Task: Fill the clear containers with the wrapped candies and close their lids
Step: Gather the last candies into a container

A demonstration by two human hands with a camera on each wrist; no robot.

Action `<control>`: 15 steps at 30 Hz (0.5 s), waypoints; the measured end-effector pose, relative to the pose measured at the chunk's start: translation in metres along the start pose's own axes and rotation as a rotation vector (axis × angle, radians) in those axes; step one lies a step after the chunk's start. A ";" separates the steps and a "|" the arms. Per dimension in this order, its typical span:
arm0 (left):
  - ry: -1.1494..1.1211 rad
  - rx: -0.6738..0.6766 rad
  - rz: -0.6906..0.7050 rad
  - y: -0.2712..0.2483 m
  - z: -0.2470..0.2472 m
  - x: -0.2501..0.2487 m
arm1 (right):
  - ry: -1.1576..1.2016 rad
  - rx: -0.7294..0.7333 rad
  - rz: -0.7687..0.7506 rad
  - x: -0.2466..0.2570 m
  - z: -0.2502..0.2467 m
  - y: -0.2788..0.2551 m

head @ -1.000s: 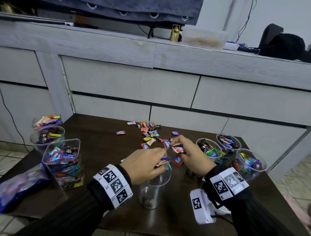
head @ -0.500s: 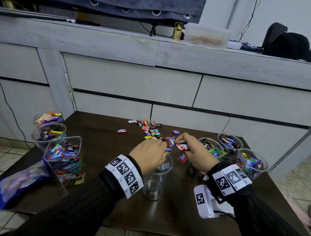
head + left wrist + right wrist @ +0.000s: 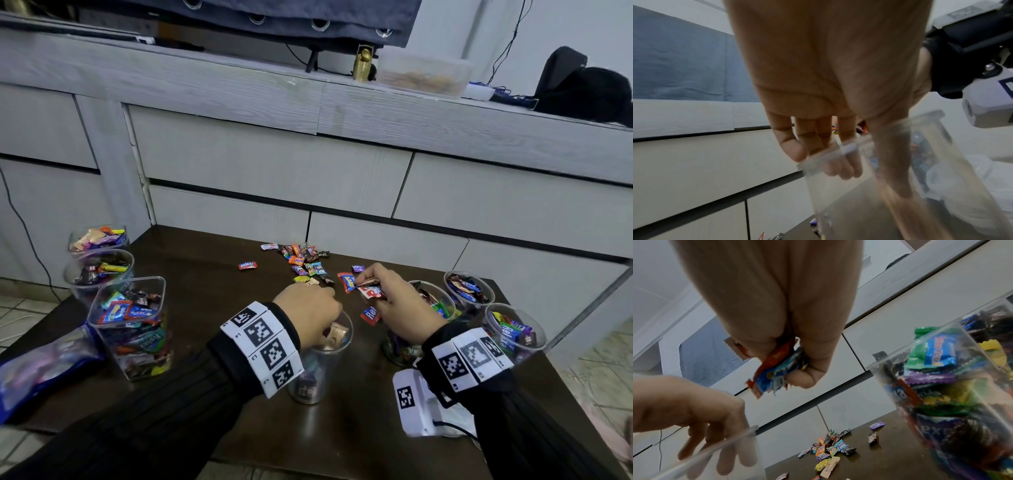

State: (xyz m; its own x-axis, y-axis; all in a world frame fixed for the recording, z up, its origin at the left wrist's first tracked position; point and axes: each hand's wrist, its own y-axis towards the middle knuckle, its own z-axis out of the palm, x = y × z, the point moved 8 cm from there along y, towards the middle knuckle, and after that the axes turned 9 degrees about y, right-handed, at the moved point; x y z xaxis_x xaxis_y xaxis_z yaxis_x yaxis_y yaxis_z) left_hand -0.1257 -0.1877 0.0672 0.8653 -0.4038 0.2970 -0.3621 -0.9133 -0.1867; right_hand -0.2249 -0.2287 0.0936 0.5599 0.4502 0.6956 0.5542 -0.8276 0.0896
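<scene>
I am looking down at a dark brown table [image 3: 212, 308]. Near its far edge lies a loose pile of wrapped candies [image 3: 306, 262], with one red candy [image 3: 247, 265] apart on its left. Along the left edge stand three filled clear containers [image 3: 132, 325], and a blue bag [image 3: 41, 370] lies at the near left corner. An almost empty clear cup [image 3: 320, 363] stands near the middle. Three more filled clear cups [image 3: 469, 291] stand by the right edge. A white device [image 3: 421, 404] rests near the front right.
</scene>
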 end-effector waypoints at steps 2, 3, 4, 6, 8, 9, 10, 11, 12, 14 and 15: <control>-0.079 0.008 -0.010 -0.002 -0.001 0.004 | -0.003 0.014 0.002 0.000 0.001 0.000; -0.139 -0.009 -0.015 -0.003 -0.002 0.006 | -0.003 0.015 -0.001 0.001 0.001 0.000; -0.209 -0.049 -0.022 -0.005 -0.004 0.010 | -0.002 0.011 -0.006 0.001 0.000 -0.001; -0.340 -0.183 -0.069 -0.013 -0.007 0.022 | 0.028 -0.004 -0.020 0.004 -0.002 -0.001; -0.488 -0.276 -0.140 -0.021 0.001 0.036 | 0.094 -0.029 -0.039 0.010 -0.004 0.000; -0.601 -0.253 -0.162 -0.025 0.010 0.040 | 0.126 -0.033 -0.054 0.014 -0.003 0.000; -0.745 -0.192 -0.165 -0.027 0.023 0.041 | 0.144 -0.019 -0.072 0.018 -0.001 0.000; -0.900 -0.120 -0.149 -0.028 0.035 0.039 | 0.146 0.017 -0.091 0.024 0.003 0.000; -1.022 -0.056 -0.122 -0.028 0.045 0.036 | 0.135 0.076 -0.104 0.029 0.010 -0.001; -1.117 0.016 -0.078 -0.027 0.056 0.030 | 0.082 0.225 -0.096 0.037 0.026 -0.005; -1.132 0.025 -0.063 -0.025 0.057 0.028 | 0.020 0.295 -0.086 0.039 0.033 -0.007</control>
State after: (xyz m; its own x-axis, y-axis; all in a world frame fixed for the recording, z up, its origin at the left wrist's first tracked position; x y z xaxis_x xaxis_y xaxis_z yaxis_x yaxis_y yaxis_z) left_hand -0.0723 -0.1730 0.0267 0.7025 -0.0642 -0.7087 -0.3103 -0.9239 -0.2240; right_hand -0.1864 -0.1945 0.0966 0.4929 0.5051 0.7085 0.7552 -0.6528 -0.0600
